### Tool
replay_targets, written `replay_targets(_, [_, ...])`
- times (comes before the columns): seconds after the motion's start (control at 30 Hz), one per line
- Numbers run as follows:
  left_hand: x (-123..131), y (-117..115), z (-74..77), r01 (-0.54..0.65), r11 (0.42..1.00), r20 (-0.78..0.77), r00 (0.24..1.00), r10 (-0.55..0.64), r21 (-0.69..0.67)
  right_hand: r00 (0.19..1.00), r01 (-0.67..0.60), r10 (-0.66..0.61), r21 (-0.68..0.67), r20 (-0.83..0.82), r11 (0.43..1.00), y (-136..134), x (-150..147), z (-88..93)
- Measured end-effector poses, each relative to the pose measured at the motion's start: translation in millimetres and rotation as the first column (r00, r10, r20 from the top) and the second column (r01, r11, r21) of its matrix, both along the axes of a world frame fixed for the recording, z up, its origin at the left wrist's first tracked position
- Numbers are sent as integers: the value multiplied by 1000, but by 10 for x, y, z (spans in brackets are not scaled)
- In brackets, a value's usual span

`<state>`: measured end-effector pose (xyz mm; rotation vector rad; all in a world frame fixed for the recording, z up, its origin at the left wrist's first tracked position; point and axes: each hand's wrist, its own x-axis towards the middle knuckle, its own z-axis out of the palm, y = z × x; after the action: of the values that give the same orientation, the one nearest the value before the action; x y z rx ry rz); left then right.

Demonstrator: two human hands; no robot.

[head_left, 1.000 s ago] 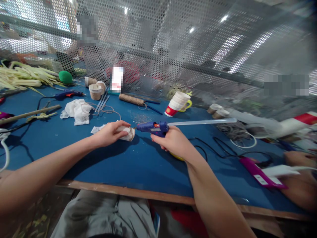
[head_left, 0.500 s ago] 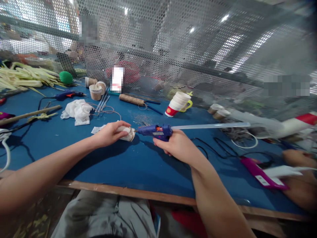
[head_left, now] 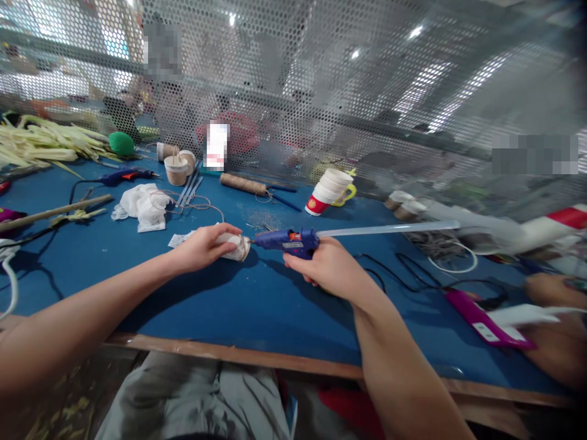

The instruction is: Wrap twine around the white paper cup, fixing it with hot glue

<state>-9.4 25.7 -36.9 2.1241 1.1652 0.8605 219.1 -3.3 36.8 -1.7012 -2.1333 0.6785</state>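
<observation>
My left hand (head_left: 204, 246) is wrapped round a small paper cup (head_left: 237, 246) that lies on its side on the blue table (head_left: 238, 305). My right hand (head_left: 329, 267) grips a blue hot glue gun (head_left: 288, 239), its nozzle pointing left at the cup's rim. A long clear glue stick (head_left: 385, 229) juts out of the gun's back to the right. The gun's black cord (head_left: 394, 272) trails across the table to the right.
A perforated metal screen (head_left: 321, 91) walls off the back. On the table lie white cloth (head_left: 143, 205), a twine spool (head_left: 242, 183), stacked paper cups (head_left: 331, 190), a second glue gun (head_left: 123, 176), pale husks (head_left: 46, 143) and wrapped cups (head_left: 177, 166). Another person's hand (head_left: 557, 318) rests by a magenta tool (head_left: 481, 321) at right.
My right hand with the glue gun shifted slightly to the right and then held; the nozzle stays at the cup's rim. My left hand has not moved.
</observation>
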Motion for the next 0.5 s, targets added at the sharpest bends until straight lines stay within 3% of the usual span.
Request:
replay_targets(0.37, [15,-1,3,-7,1000,6,1000,7,6,997,21,-23,-29,-74,999,92,-38,-70])
replay_targets(0.5, [18,-16,18,-21,1000,-15,1000,21,4,975,30,-40,-49,-220,998,177,18,-60])
